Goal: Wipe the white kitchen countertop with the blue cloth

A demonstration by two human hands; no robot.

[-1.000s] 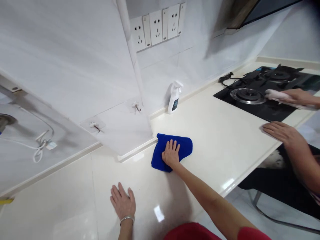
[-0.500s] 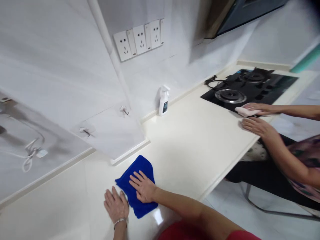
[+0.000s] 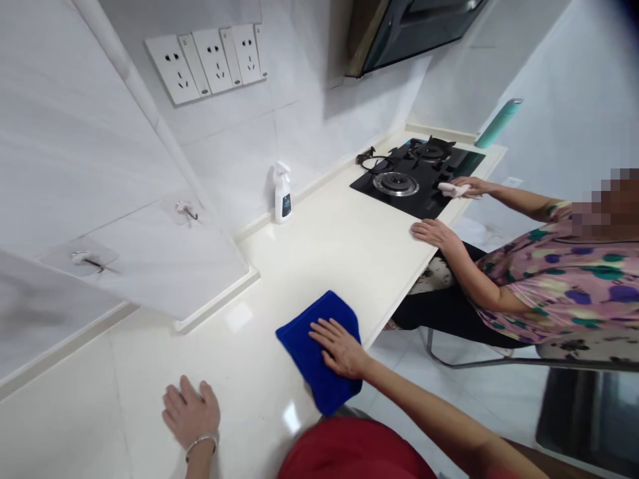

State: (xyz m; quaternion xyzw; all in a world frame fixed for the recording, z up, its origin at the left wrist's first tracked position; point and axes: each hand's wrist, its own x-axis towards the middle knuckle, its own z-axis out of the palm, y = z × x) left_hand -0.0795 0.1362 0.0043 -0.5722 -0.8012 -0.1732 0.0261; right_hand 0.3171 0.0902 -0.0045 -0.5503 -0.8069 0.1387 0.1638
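Pressing flat on a blue microfibre cloth [image 3: 319,349], the right hand [image 3: 339,346] lies palm down with its fingers spread and straight, clamped on nothing, only bearing on the fabric. That cloth sits on the cream countertop [image 3: 349,253] close to its front edge, and its near corner, at about 6 o'clock from the hand, seems to droop over that edge. At 8 o'clock from the cloth, well apart, the left hand [image 3: 192,412] rests palm down on the bare counter, fingers loosely together, a silver bracelet [image 3: 202,442] on the wrist.

By its look the cloth is light, soft and limp: it would fold and bunch instead of keeping a shape, and on this glossy surface it probably slides easily under a flat palm. To lift it, a pinch at a corner or a gathered handful from the middle would serve.

At 12 o'clock from the cloth a white spray bottle [image 3: 282,194] stands against the wall. Toward 1 o'clock another person's hand [image 3: 434,233] rests on the counter beside a black gas hob [image 3: 414,176], while that person's other hand [image 3: 472,187] holds a pale cloth [image 3: 453,190] on the hob.
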